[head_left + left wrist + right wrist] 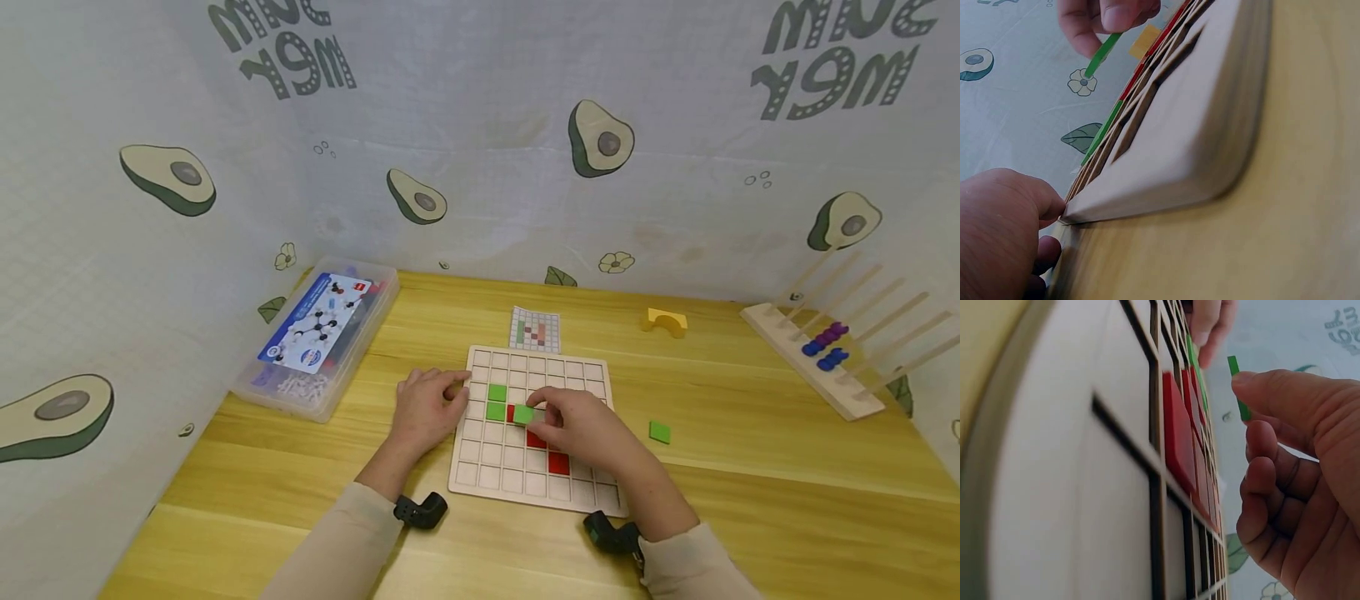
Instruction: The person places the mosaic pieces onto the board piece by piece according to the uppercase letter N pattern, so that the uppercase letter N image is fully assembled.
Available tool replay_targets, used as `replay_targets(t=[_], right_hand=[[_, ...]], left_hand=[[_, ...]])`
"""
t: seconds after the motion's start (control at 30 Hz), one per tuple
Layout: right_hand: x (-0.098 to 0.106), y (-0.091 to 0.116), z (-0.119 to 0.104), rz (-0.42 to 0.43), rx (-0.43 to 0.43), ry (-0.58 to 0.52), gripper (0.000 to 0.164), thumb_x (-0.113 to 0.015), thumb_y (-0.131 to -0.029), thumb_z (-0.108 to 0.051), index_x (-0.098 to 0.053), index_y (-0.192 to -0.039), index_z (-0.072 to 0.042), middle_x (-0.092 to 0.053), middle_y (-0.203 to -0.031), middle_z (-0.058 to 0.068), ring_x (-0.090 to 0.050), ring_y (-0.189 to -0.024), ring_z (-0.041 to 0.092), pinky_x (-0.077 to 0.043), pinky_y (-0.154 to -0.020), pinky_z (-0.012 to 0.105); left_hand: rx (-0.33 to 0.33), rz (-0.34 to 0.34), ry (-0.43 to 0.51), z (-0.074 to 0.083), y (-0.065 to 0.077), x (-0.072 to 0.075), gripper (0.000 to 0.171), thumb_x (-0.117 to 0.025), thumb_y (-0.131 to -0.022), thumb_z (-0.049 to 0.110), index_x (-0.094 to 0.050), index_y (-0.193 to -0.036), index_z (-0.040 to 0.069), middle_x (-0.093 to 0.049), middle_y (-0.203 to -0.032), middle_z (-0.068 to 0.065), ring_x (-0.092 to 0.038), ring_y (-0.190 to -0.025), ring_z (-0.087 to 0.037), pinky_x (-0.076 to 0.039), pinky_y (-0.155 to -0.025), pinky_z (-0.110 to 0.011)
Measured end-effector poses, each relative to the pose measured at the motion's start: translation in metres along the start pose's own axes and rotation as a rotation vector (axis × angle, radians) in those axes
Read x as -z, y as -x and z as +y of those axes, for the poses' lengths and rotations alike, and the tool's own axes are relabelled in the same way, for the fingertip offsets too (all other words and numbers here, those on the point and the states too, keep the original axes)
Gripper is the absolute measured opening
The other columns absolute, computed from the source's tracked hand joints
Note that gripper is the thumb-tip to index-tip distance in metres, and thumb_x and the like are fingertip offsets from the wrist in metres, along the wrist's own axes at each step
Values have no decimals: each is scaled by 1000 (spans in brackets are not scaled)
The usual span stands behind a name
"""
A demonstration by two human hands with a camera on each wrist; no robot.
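Observation:
A wooden grid board (pixel 480 475) lies on the table. Two green square tiles (pixel 497 392) sit in its left part, with red tiles (pixel 558 463) running diagonally down to the right. My right hand (pixel 588 425) pinches another green tile (pixel 523 414) between thumb and fingers, above the board; in the right wrist view this tile (pixel 1239 387) stands on edge, apart from the grid. My left hand (pixel 429 408) rests beside the board's left edge, its fingertips touching it. In the left wrist view, a digit of that hand (pixel 1004 219) meets the board's corner.
A loose green tile (pixel 659 432) lies right of the board. Behind the board is a printed pattern card (pixel 535 330). A lidded plastic box (pixel 318 333) stands at left, a yellow arch block (pixel 665 322) at back right, and a wooden peg rack with beads (pixel 813 358) at far right.

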State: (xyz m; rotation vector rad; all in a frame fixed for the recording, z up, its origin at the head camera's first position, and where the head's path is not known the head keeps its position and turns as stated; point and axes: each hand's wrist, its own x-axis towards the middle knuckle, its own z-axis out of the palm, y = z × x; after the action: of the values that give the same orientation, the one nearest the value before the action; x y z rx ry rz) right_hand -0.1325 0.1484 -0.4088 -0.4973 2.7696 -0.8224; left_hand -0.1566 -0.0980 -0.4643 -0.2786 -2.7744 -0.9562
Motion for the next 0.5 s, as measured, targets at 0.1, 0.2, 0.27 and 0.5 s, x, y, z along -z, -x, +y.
replay_targets(t=[0.1,0.2,0.27,0.5], right_hand=[[-3,-5,-8,20,9,2,22,-74,-93,-25,-70,-113,-18,-53,-68,-7,-47,-56,8,-39,-55,24],[-7,-11,-15,38,20,15,22,-75,-92,-26,-71,-112,-17,-54,-68,-7,-47,-56,8,-39,-55,24],[-9,-16,-19,46,24,33,22,-75,-92,-27,-71,-111,-17,-54,-68,-7,-47,-56,8,-39,-56,25],[-14,-33,-33,36,12,34,23,-75,-92,-25,-72,-113,-15,-55,-68,-6,-48,-59,10,-39,-59,27]], left_hand=[[-4,4,1,0,0,1,28,-66,-96,27,-76,-122,24,-62,-76,9,-49,-82,-16,-30,-77,-34],[-9,7,-6,0,0,1,28,-66,-96,28,-76,-122,24,-61,-75,9,-48,-81,-16,-30,-77,-34],[-11,6,-11,0,0,1,29,-66,-96,28,-76,-122,24,-61,-75,9,-48,-80,-16,-30,-76,-34],[-12,-4,-22,-1,-1,0,29,-67,-96,30,-76,-123,25,-61,-76,9,-48,-81,-15,-30,-76,-34]])
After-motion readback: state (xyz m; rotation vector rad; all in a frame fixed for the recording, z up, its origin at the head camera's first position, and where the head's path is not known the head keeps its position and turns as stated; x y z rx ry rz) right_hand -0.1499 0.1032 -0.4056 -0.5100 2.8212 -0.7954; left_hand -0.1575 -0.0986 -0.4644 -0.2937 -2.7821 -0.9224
